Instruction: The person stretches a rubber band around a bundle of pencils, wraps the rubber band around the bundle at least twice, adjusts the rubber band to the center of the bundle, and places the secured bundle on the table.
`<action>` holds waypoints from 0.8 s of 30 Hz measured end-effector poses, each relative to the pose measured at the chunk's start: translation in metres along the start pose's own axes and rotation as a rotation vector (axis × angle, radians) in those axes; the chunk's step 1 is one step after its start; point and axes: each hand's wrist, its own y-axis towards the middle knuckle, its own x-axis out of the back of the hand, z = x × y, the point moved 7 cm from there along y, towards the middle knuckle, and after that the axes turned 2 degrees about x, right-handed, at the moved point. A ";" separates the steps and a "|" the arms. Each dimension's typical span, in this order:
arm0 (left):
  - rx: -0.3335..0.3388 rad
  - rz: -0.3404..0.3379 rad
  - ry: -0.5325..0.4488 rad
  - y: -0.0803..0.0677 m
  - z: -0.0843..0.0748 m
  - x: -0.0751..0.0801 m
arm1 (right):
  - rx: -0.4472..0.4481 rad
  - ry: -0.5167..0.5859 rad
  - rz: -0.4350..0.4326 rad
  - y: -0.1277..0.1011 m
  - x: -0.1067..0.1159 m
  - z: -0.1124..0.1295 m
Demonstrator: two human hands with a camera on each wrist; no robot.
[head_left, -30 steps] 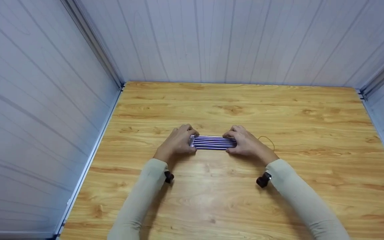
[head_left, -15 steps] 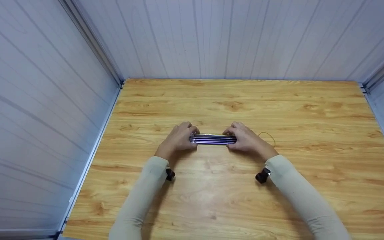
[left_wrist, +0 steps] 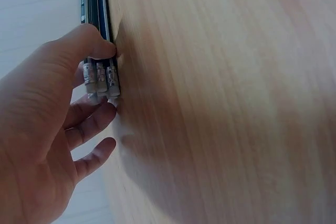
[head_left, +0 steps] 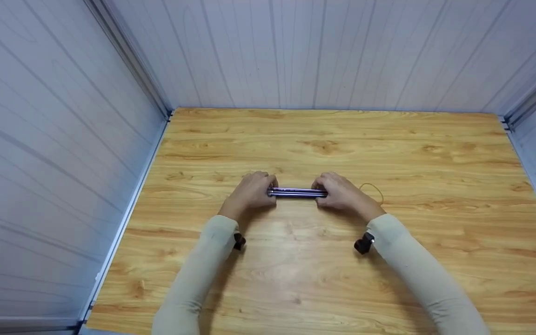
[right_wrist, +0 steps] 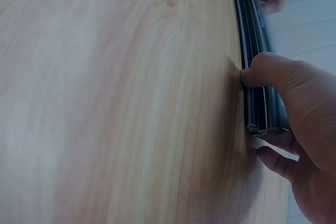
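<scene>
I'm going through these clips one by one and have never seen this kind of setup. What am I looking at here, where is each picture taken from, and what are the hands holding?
There is no machine here: a person works with two bare hands, wearing three small cameras. The wide picture comes from a camera on the head, looking down at a wooden table boxed in by pale panel walls. The two close pictures come from cameras strapped to the wrists, so the table appears turned on its side.

Between the hands lies a bundle of pencils, dark with pale stripes. The left hand grips the end with the metal ferrules and erasers, seen close in the left wrist view. The right hand grips the other end. The bundle touches the tabletop.

Just beyond the right hand lies a thin loop, likely a rubber band.
</scene>
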 end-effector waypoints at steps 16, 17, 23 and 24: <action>0.047 0.052 0.031 0.003 -0.003 -0.001 | -0.051 -0.027 0.026 -0.003 0.007 0.013; 0.044 0.047 0.022 0.001 -0.007 0.003 | -0.036 -0.035 0.018 -0.002 0.004 0.009; 0.043 0.055 0.030 -0.002 -0.018 0.012 | -0.009 -0.028 0.000 0.003 -0.002 -0.001; 0.046 0.050 0.018 0.001 -0.014 0.007 | -0.025 -0.018 0.013 0.002 0.001 0.003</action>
